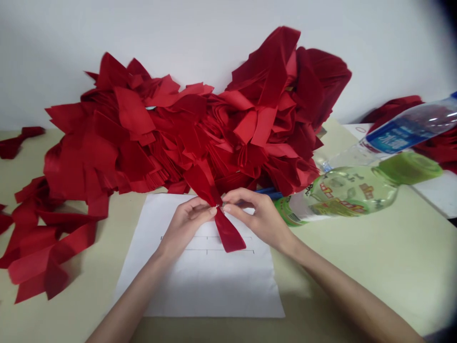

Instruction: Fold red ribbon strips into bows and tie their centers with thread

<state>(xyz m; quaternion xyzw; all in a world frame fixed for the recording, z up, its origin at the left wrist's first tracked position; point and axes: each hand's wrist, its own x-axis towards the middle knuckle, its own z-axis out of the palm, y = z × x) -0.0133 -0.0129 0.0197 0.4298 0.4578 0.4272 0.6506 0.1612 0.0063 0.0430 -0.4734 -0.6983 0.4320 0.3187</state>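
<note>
The fingers (210,210) of the left hand (184,227) and the right hand (257,215) are pinching 1 red ribbon strip (228,230) at its narrow middle, just above a white paper sheet (207,286) with ruled lines, which lies on the desk (357,267). At 3 o'clock lies a plastic bottle (342,196) with a green cap, and a second bottle (403,133) lies behind it. At 12 o'clock rises a big heap of red strips (185,128), and more loose strips (46,247) lie at 9 o'clock.
</note>
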